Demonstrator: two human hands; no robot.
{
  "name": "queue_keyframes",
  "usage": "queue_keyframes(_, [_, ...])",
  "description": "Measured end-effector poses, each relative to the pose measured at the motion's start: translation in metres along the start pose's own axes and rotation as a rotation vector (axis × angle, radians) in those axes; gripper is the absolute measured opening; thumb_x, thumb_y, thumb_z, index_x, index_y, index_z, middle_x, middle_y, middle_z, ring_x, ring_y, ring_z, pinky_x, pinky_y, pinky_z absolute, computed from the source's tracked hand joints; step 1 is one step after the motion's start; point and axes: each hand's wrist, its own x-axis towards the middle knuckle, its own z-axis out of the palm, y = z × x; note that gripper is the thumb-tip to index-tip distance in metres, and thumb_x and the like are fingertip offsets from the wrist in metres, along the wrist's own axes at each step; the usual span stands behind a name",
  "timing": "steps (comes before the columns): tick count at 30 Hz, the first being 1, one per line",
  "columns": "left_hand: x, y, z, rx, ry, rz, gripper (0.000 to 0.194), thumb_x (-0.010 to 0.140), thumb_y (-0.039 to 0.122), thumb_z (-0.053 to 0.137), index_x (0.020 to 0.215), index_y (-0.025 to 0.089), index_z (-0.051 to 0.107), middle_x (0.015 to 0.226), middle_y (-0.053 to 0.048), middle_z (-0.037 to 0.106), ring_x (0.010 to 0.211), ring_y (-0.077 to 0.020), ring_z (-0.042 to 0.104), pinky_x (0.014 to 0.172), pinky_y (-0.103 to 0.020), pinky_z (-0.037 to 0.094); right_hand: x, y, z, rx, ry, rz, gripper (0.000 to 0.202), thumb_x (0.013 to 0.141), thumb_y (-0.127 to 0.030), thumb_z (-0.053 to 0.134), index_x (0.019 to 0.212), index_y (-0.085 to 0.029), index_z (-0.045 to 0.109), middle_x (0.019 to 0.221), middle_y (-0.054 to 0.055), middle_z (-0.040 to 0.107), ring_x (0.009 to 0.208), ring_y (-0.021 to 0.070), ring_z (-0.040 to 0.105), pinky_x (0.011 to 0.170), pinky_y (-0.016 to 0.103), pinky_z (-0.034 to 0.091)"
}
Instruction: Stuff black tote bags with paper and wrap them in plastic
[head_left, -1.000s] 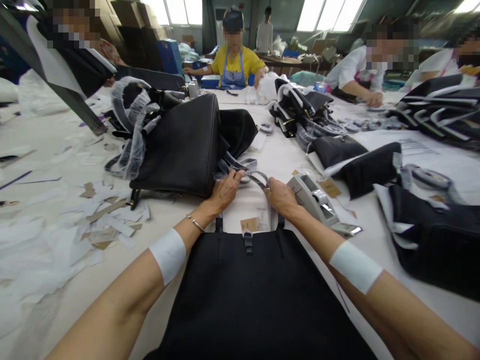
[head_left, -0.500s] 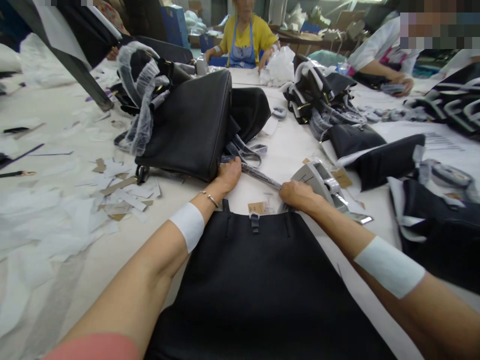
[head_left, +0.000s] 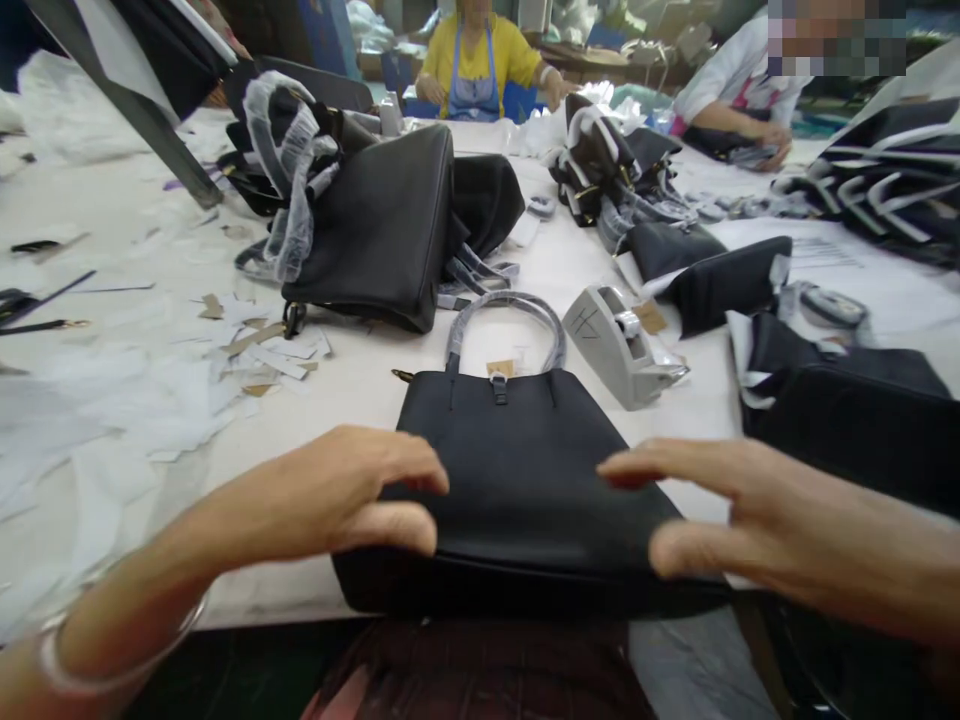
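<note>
A black handbag (head_left: 517, 460) lies flat before me at the table's front edge, its base toward me. Its plastic-wrapped handle (head_left: 507, 298) arches away from me, and a small strap tab (head_left: 499, 388) sits at the middle of its top edge. Over the bag's left side is my left hand (head_left: 337, 495), thumb and fingers apart, holding nothing. My right hand (head_left: 739, 510) is at the right side in the same way, open with the thumb spread from the fingers. Whether either hand touches the bag I cannot tell.
A grey tape dispenser (head_left: 626, 345) stands right of the handle. Behind the bag are more black bags (head_left: 375, 230) with wrapped straps. Paper scraps (head_left: 274, 350) lie at left, black bag pieces (head_left: 847, 390) at right. Two people (head_left: 480, 65) sit across the table.
Both hands have let go of the wrapped handle and drawn back toward me to the bag's sides. The handle now stands in an arch, and the whole bag shows nearer its base.
</note>
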Motion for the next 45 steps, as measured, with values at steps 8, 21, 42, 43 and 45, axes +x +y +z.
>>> queue_keyframes(8, [-0.018,-0.032,0.089,0.016,0.365,-0.249,0.033,0.079,0.049,0.068,0.094,0.02,0.064,0.083,0.0,0.066,0.075,-0.0188,0.06,0.067,-0.027,0.042,-0.016,0.024,0.085,0.007,0.18,0.03,0.024,0.091,-0.045,0.059,0.1,-0.026,0.07,0.095,0.002,0.073,0.086,0.0193,0.068,0.077,0.029,0.05])
queue_keyframes(21, [0.015,-0.034,0.104,0.449,0.538,-0.335,0.03,0.092,0.038,0.055,0.113,0.017,0.06,0.119,-0.012,0.064,0.112,-0.0276,0.059,0.093,-0.039,0.045,0.053,0.054,0.147,-0.346,0.516,0.291,0.032,0.098,-0.043,0.049,0.078,-0.021,0.062,0.075,0.004,0.069,0.067,0.0179,0.062,0.056,0.028,0.027])
queue_keyframes(42, [0.057,-0.041,0.151,0.797,0.82,0.102,0.062,0.096,0.046,0.042,0.151,0.017,0.031,0.14,-0.01,0.056,0.126,-0.0237,0.054,0.104,-0.039,0.042,0.068,0.001,0.169,-0.109,0.206,-0.227,0.066,0.097,-0.051,0.043,0.154,-0.025,0.023,0.16,0.006,0.025,0.148,0.0275,0.015,0.121,0.055,0.009])
queue_keyframes(43, [0.063,-0.036,0.149,0.776,0.836,0.112,0.063,0.097,0.044,0.042,0.152,0.017,0.028,0.141,-0.011,0.055,0.128,-0.0236,0.053,0.104,-0.038,0.043,0.068,0.002,0.168,-0.086,0.209,-0.241,0.066,0.098,-0.048,0.044,0.155,-0.025,0.02,0.16,0.006,0.024,0.149,0.0269,0.014,0.121,0.054,0.009])
queue_keyframes(45, [0.077,-0.03,0.148,0.749,0.843,0.166,0.069,0.096,0.046,0.043,0.154,0.016,0.021,0.142,-0.011,0.054,0.129,-0.0224,0.053,0.103,-0.036,0.045,0.068,0.002,0.168,-0.032,0.241,-0.278,0.07,0.095,-0.043,0.049,0.155,-0.024,0.02,0.159,0.008,0.026,0.148,0.0264,0.016,0.122,0.052,0.009])
